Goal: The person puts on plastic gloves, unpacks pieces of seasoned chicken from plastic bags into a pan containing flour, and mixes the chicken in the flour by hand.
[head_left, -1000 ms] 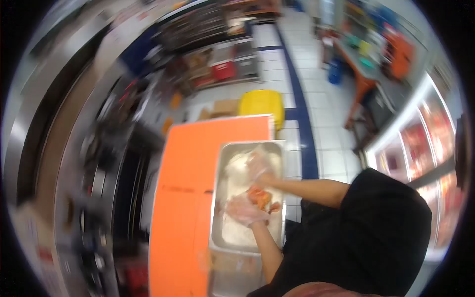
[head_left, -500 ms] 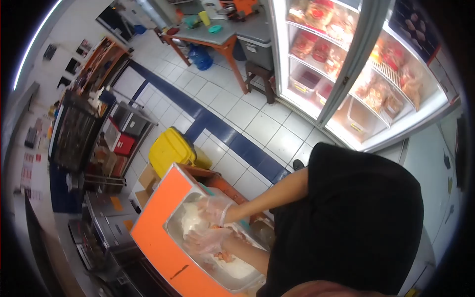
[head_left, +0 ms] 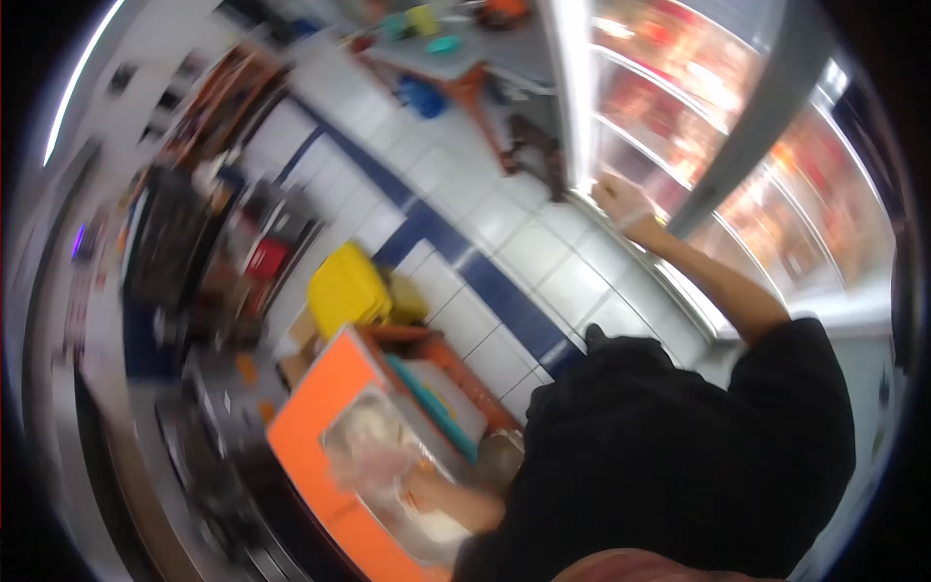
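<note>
My left hand (head_left: 373, 464), in a clear glove, is blurred over the metal pan (head_left: 427, 555), its fingers looking stretched out over the white powder (head_left: 373, 424). Orange-brown pieces (head_left: 415, 497) show beside its wrist, partly hidden by the arm. The pan is set into an orange-topped counter (head_left: 308, 434). My right hand (head_left: 624, 202), also gloved, is raised away from the pan and appears in front of the lit glass-door fridge (head_left: 669, 107). Its fingers are curled; whether they hold anything is too blurred to tell.
A yellow bin (head_left: 349, 291) stands past the counter's far end. Beside the pan is a teal-edged tray (head_left: 436, 407). A grey-topped table (head_left: 436, 58) with orange legs and a blue water jug (head_left: 422, 95) stand farther off. Dark kitchen equipment (head_left: 208, 436) lines the left.
My right hand has left the pan and risen up and to the right, its fingers now curled. My left hand stays over the pan. The view has turned since the first frame.
</note>
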